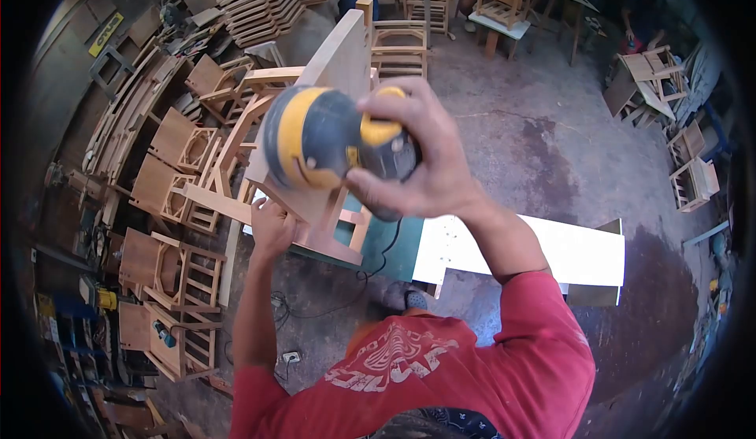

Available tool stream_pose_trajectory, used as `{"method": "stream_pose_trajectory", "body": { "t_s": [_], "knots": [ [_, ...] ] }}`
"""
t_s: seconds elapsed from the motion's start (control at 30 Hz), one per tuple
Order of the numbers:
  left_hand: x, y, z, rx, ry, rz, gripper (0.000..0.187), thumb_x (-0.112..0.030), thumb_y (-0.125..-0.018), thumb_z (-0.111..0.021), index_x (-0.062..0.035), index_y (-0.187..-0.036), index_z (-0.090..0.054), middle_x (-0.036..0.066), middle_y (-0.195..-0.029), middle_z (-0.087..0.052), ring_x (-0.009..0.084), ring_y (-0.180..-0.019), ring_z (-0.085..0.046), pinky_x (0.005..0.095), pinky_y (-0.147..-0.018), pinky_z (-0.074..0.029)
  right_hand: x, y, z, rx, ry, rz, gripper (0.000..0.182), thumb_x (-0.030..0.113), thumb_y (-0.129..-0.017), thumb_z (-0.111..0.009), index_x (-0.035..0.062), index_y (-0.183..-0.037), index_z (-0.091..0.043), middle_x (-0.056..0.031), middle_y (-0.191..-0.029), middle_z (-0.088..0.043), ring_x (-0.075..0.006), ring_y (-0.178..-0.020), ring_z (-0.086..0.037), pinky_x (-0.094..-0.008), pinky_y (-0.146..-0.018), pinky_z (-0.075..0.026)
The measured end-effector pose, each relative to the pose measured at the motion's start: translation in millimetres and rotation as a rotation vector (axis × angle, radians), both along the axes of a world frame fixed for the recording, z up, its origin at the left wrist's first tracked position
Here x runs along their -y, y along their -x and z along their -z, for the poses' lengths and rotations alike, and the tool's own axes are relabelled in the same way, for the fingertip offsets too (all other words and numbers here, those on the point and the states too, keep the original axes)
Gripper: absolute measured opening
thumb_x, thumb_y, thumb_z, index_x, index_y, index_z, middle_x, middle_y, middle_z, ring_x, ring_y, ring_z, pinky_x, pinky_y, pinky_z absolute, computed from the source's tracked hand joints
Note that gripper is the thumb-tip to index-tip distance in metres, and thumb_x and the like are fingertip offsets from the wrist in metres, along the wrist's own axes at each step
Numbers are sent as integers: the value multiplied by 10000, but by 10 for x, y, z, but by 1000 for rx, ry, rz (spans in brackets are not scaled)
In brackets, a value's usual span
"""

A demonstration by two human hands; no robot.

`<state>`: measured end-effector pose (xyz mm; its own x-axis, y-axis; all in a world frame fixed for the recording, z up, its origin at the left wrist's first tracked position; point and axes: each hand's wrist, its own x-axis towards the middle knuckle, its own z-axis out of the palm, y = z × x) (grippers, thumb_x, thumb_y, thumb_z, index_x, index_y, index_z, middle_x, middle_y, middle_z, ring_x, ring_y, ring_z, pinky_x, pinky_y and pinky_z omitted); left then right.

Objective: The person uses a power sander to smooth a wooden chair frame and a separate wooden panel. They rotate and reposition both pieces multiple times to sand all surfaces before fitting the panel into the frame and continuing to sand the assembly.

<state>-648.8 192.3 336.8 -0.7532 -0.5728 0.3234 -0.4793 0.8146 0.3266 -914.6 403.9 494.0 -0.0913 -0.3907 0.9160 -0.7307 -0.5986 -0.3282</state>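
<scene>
My right hand [421, 151] is wrapped around a yellow and black orbital sander [303, 140], slightly blurred. The sander is at the flat board of a wooden chair [340, 53]; whether its pad touches the wood is hidden. Lower down, my left hand [273, 226] is closed on a wooden part of the same chair, near its lower edge. The chair rests tilted on a low bench with a green top [400, 242]. A black cord [386, 254] hangs from the sander toward the floor.
A long white panel [543, 254] extends to the right at bench height. Several unfinished chairs [165, 270] line the left, one bearing a teal power tool [164, 333]. Stacked wooden frames [256, 6] stand behind. A power socket [291, 357] lies on the floor. Another person [638, 25] is at far right.
</scene>
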Motion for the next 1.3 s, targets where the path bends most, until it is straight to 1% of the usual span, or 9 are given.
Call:
{"method": "stream_pose_trajectory", "body": {
  "t_s": [0.13,0.2,0.37,0.47,0.7,0.9,0.97,1.0,1.3],
  "knots": [
    [10,-68,106,-39,1,53,265,-232,-983,-535,-100,-999,-764,97,-1030,-740,250,-1019,-664,454,-1041,-387,113,121,21,55,20,46,635,229,-710,-840,79,-1284,-613,-151,-1107,-599,-270,-993,-644,-397,-859,-538],
    [-39,-33,103,-440,-754,30,348,-300,-1046,-502,-15,-1100,-694,138,-1088,-703,236,-1016,-645,401,-942,-467,252,364,-67,200,-77,79,654,229,-702,-855,77,-1290,-611,-134,-1102,-616,-243,-995,-646,-387,-869,-541],
    [-533,91,-69,-602,-644,275,434,-323,-1063,-561,84,-1213,-586,122,-1088,-693,166,-995,-631,325,-846,-513,574,1029,-89,457,-222,33,727,221,-731,-914,68,-1355,-572,-48,-1083,-664,-130,-993,-642,-305,-876,-552],
    [-640,279,-59,-623,-651,-38,274,-37,-917,-765,59,-1147,-651,24,-957,-716,109,-796,-675,263,-695,-536,753,1362,-28,273,-91,159,681,206,-743,-903,73,-1336,-596,-33,-1057,-664,-116,-965,-640,-282,-852,-551],
    [-672,275,32,-658,-491,-169,244,-11,-918,-751,55,-1137,-666,87,-1103,-712,152,-966,-688,294,-806,-551,1161,2208,-330,452,-269,38,637,193,-700,-872,76,-1280,-635,-69,-1023,-701,-160,-895,-675,-308,-800,-572],
    [-669,264,-31,-620,-485,-160,304,37,-894,-751,62,-1182,-658,105,-1159,-703,188,-1040,-685,324,-926,-535,1106,2364,-544,199,-300,3,622,180,-704,-865,62,-1271,-637,-88,-1055,-713,-153,-892,-683,-303,-804,-577],
    [-630,261,-25,-596,-532,-155,326,34,-894,-749,65,-1203,-651,109,-1166,-704,192,-1054,-682,333,-926,-540,1014,2129,-807,-148,-288,87,671,192,-699,-891,59,-1296,-615,-100,-1065,-711,-163,-897,-692,-324,-825,-590],
    [-641,267,-29,-600,-538,-164,326,34,-894,-749,65,-1203,-651,109,-1166,-704,192,-1054,-682,333,-926,-540,957,2014,-1078,-134,-417,-26,656,203,-674,-822,66,-1285,-624,-132,-1101,-688,-246,-1015,-672,-365,-906,-547],
    [-670,382,-79,-737,-461,-95,172,9,-906,-742,57,-1066,-699,58,-955,-738,118,-846,-695,269,-701,-543,1580,1415,-2276,-637,-1049,126,936,259,-628,-832,54,-1485,-516,-183,-1275,-678,-280,-1092,-672,-374,-923,-555]
  ]
}}
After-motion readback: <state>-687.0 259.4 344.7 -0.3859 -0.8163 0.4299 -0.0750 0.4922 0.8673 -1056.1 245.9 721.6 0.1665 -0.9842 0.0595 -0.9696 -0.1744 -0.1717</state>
